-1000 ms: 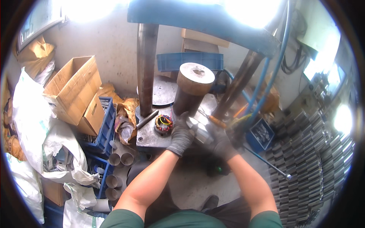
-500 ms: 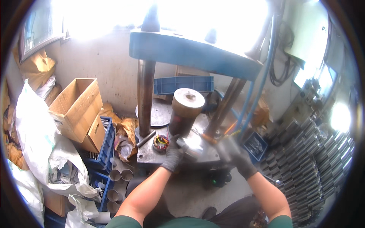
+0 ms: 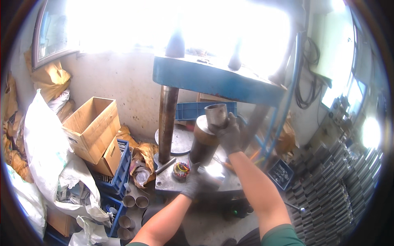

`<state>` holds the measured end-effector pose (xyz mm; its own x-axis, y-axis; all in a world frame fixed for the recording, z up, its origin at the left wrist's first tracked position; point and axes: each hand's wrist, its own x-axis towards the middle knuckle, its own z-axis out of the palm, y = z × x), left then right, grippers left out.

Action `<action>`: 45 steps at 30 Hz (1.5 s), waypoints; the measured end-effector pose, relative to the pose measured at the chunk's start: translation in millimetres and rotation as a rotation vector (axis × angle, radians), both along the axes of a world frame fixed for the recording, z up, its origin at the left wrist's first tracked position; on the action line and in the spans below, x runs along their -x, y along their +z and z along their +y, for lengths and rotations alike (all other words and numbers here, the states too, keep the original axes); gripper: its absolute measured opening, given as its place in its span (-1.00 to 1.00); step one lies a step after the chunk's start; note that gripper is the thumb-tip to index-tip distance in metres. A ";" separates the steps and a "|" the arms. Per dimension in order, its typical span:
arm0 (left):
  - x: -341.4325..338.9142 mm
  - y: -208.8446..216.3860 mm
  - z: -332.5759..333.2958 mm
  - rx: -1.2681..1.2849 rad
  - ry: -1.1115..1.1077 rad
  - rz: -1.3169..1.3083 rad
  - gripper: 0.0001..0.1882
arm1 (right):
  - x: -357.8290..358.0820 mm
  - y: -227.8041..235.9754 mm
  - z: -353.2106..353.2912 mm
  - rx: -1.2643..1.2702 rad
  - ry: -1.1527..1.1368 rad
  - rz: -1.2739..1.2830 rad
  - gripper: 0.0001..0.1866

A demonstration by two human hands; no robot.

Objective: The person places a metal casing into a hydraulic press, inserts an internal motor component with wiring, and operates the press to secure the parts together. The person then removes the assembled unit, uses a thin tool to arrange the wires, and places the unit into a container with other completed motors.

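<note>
A short open metal tube [image 3: 216, 117] stands over the top of the thick steel cylinder [image 3: 202, 141] on the press bed. My right hand [image 3: 228, 135], in a dark grey glove, is closed around the tube's right side. Low at the front of the bed is my left hand [image 3: 197, 183], also gloved; motion smears its fingers, so what they hold, if anything, does not show. Just beyond it sits a small round motor stator [image 3: 180, 170] with coloured wires on top. A short metal rod [image 3: 166, 165] lies left of the stator.
The blue press crossbeam [image 3: 217, 80] spans above, on a steel column [image 3: 168, 123]. At left are a cardboard box [image 3: 91, 123], a white sack [image 3: 45, 143] and several tubes [image 3: 142, 201] on the floor. Many stacked metal tubes [image 3: 332, 192] fill the right.
My right hand has moved up and left from the bed's right side, and now holds the metal tube at the cylinder's top. My left hand stays low near the stator. The view has shifted.
</note>
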<state>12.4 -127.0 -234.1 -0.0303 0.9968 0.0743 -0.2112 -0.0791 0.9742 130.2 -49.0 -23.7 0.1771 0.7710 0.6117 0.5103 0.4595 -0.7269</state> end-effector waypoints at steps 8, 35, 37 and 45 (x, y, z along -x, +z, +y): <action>-7.6 -30.2 18.7 -0.096 0.031 -0.077 -0.35 | 7.1 -18.4 35.9 0.012 -0.187 -0.102 0.00; -78.4 44.3 -131.3 -1.041 -0.656 1.007 -0.40 | -252.0 -190.4 -262.9 1.087 0.281 -0.498 -0.84; -74.3 52.6 -125.3 -0.909 -0.740 0.863 -0.42 | -299.3 -202.5 -283.0 1.153 0.129 -0.458 -0.83; -41.0 0.2 -129.4 -0.486 -0.836 0.808 -0.57 | -407.6 -308.7 -470.9 0.866 -0.605 0.365 -0.72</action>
<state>53.4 -256.4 -233.9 0.8203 0.5542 0.1413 0.2718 -0.5952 0.7562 537.8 -519.9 -332.4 0.7269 0.6375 -0.2554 0.1688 -0.5263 -0.8334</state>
